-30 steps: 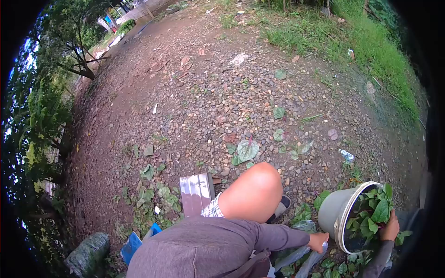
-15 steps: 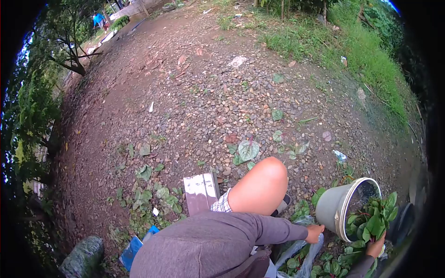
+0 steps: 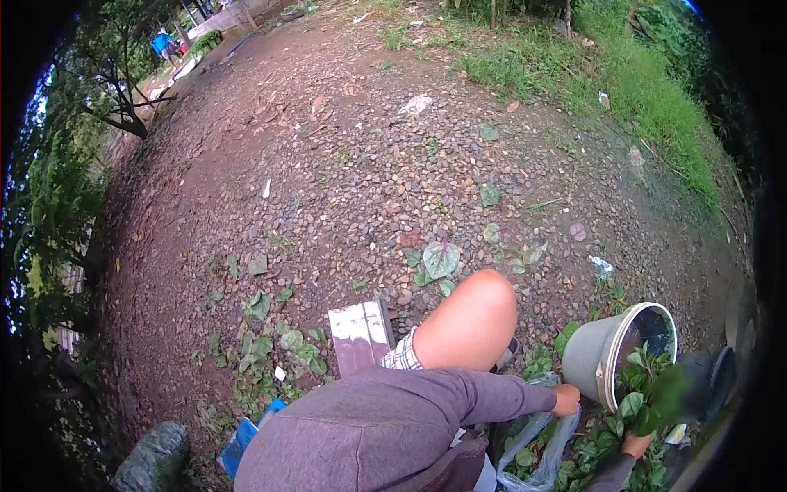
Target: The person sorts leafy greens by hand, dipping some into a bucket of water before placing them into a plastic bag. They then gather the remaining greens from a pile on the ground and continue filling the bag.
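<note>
Right grip, lower right of frame – holding a bunch of leaves just below the mouth of the grey bucket, which lies tilted, opening facing right. Left grip closed on the edge of a clear plastic bag, near the bucket. Farther out, lower centre – a board on gravel.

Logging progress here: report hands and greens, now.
Left hand gripping edge of plastic bag. Right hand holding leafy greens at mouth of bucket. Nothing plainly blocking either hand.
</note>
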The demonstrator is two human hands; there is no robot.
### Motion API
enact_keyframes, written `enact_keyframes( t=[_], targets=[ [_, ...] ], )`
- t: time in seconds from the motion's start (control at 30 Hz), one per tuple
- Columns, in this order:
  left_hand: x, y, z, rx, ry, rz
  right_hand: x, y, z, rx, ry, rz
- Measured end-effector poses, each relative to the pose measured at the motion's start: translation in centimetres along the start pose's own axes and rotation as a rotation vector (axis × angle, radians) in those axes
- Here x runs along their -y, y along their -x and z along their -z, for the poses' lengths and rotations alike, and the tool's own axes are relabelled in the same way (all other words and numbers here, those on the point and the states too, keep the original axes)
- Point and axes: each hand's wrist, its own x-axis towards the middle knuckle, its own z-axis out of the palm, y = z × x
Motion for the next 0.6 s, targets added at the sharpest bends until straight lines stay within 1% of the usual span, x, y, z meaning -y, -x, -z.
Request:
enact_keyframes(
  t=[0.03, 0.07, 0.1, 0.13, 0.17, 0.23, 0.27, 0.3, 0.33, 0.37, 0.4, 0.43, 0.47, 0.53, 0.57, 0.6],
  targets=[
    [-0.2, -0.5, 0.1, 0.033, -0.004, 0.003, 0.7, 0.8, -0.5, -0.047, -0.103, -0.043],
    [-0.3, -0.9, 0.1, 0.047, -0.016, -0.041, -0.2, 0.1, -0.8, -0.023, -0.233, 0.015],
    [-0.6, -1.1, 0.4, 0.065, -0.028, -0.081, -3.2, -1.4, -2.3, 0.006, -0.364, 0.070],
    [-0.7, -1.3, 0.4, 0.086, -0.042, -0.120, -6.0, -2.9, -3.9, 0.079, -0.568, 0.082],
    [0.0, -2.5, -0.2, 0.108, 0.013, -0.057, -6.9, -3.3, -3.7, 0.150, -0.623, 0.017],
    [1.5, -5.0, -2.2, 0.165, 0.130, 0.064, -8.8, -2.8, -3.3, 0.221, -0.905, -0.080],
    [-0.2, -3.7, 0.2, 0.179, 0.281, 0.195, -5.1, -0.2, -0.5, 0.232, -1.162, -0.238],
    [0.7, -4.9, 0.1, 0.246, 0.299, 0.178, -6.5, 0.3, -0.5, 0.359, -1.417, -0.329],
    [1.0, -5.3, 0.0, 0.260, 0.401, 0.163, -5.7, 2.0, 1.4, 0.354, -1.424, -0.350],
    [1.2, -5.8, 0.1, 0.275, 0.504, 0.150, -7.2, 2.9, 1.3, 0.469, -1.544, -0.439],
    [-0.2, -5.3, 1.2, 0.277, 0.766, 0.292, -7.8, 4.3, 1.8, 0.443, -1.519, -0.382],
    [-0.2, -6.0, 1.4, 0.318, 0.840, 0.338, -11.0, 4.9, 0.6, 0.376, -1.397, -0.348],
    [-0.7, -6.6, 1.5, 0.353, 0.979, 0.457, -11.7, 6.4, 0.8, 0.416, -1.344, -0.258],
    [-2.3, -7.1, 2.3, 0.421, 1.088, 0.570, -21.9, 8.1, -8.1, 0.400, -1.391, -0.381],
    [-2.7, -7.3, 2.2, 0.422, 1.133, 0.574, -21.5, 9.0, -5.7, 0.453, -1.249, -0.145],
    [-2.4, -7.9, 1.7, 0.430, 1.172, 0.620, -19.4, 9.7, -5.1, 0.431, -1.102, -0.189]
  ],
)
